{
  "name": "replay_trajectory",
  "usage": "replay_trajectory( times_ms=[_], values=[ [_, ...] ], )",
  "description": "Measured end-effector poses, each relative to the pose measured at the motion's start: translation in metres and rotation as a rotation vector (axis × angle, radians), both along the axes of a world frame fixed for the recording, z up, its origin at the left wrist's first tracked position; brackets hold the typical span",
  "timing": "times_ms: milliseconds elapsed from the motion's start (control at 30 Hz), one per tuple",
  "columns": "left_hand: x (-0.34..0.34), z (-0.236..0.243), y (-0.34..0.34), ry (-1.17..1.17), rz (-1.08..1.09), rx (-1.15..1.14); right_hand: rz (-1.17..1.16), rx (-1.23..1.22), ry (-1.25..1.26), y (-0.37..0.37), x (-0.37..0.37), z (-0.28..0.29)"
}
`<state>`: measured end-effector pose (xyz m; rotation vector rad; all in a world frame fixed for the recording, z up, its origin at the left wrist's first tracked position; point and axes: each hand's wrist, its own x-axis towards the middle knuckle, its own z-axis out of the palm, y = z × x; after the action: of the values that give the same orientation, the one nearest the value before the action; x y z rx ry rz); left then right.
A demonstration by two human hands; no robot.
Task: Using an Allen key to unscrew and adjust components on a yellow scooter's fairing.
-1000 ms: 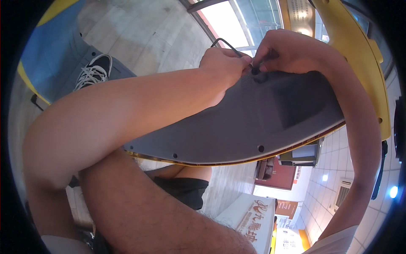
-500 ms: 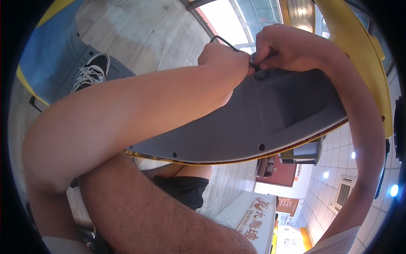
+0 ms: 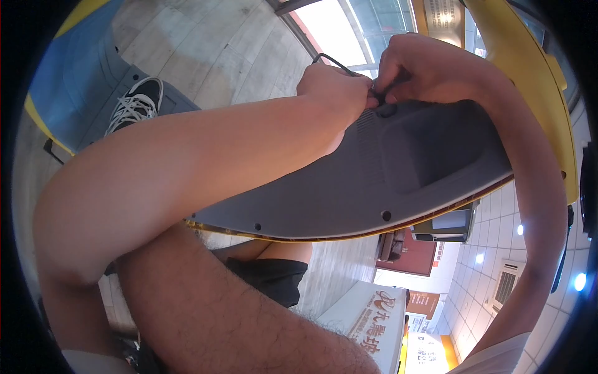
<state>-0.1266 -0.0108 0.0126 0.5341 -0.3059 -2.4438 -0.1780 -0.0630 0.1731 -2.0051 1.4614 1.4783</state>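
My left hand [image 3: 333,87] is closed on a thin, bent black cable [image 3: 336,62] at the top edge of a dark grey plastic panel [image 3: 324,193]. Just right of it, my right hand [image 3: 423,71] has thumb and fingers pinched at a small dark fitting [image 3: 382,96], partly hidden by the fingers, beside an oval recess in the panel. The panel has several round holes along its lower edge, a yellow rim, and yellow bodywork [image 3: 560,131] at the right.
A black-and-white sneaker [image 3: 137,106] rests on a grey footboard [image 3: 168,100] with blue-and-yellow bodywork [image 3: 68,75]. My hairy leg [image 3: 218,299] crosses the bottom, beside dark shorts [image 3: 268,277]. A white counter [image 3: 336,311], doorway glass [image 3: 367,28] and pale tiled flooring [image 3: 199,43] surround these.
My left hand has moved slightly right and up toward my right hand, covering more of the fitting. My right hand shifted up a little, then slightly back down.
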Motion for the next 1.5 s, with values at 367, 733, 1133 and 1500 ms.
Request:
replay_trajectory(
  times_ms=[367, 733, 1133, 1500],
  values=[
    [0.01, 0.005, 0.003, -0.094, -0.014, -0.058, -0.036, -0.024, 0.057, -0.001, 0.001, -0.002],
    [0.004, -0.002, 0.003, -0.023, -0.018, 0.033, -0.094, 0.035, -0.019, -0.003, -0.006, 0.001],
    [0.002, -0.006, -0.003, -0.099, -0.041, -0.072, -0.087, -0.068, 0.119, 0.002, 0.012, -0.003],
    [-0.003, -0.017, 0.004, 0.005, 0.126, -0.233, -0.081, -0.104, 0.095, 0.003, 0.005, -0.001]
  ],
)
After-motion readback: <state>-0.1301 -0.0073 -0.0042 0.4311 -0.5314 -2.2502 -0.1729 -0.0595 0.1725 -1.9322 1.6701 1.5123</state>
